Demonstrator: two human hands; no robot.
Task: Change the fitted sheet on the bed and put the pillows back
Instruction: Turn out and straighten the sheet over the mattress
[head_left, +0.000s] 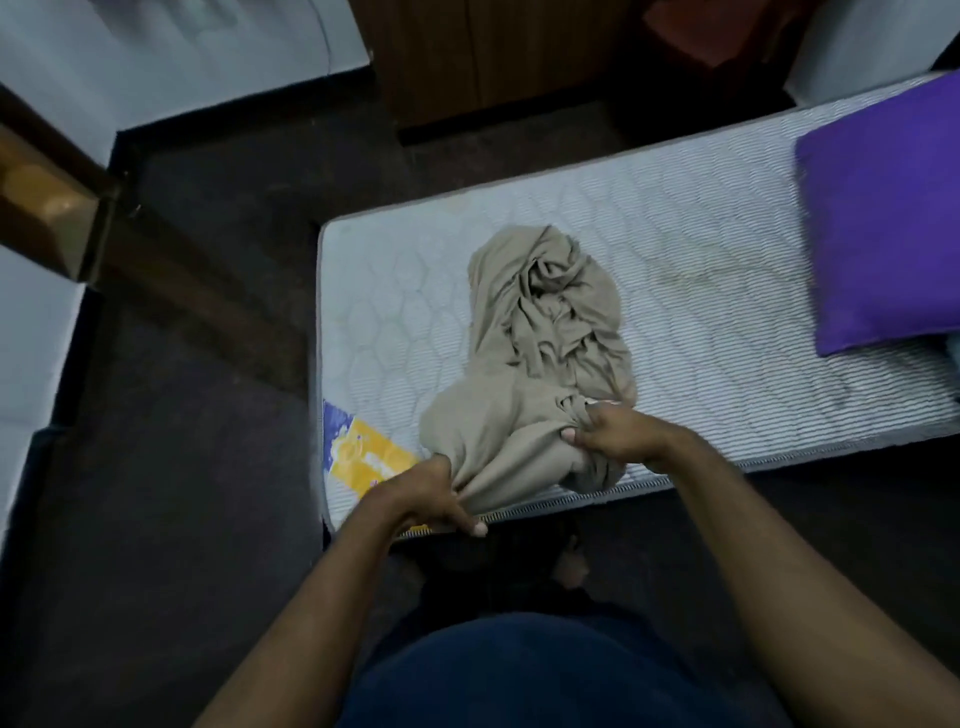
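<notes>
We see a beige sheet (540, 358) lying bunched in a crumpled heap on the bare mattress (727, 291), toward its near left end, with one fold reaching the near edge. Our left hand (436, 499) grips the sheet at that near edge, fingers curled round a gather of cloth. Our right hand (618, 434) pinches another gather a little farther in and to the right, thumb and fingers clamped on the fabric. Both arms reach forward from the bottom of the view.

The mattress is white and quilted, with faint stains near its middle. A label (363, 452) sits on the near left corner, printed in yellow, blue and white; we cannot read its writing. A purple pillow (883, 228) lies on the far right part of the mattress, well apart from the sheet.

Around the bed the floor (171, 467) is dark. A wooden cupboard (493, 57) stands beyond the bed.
</notes>
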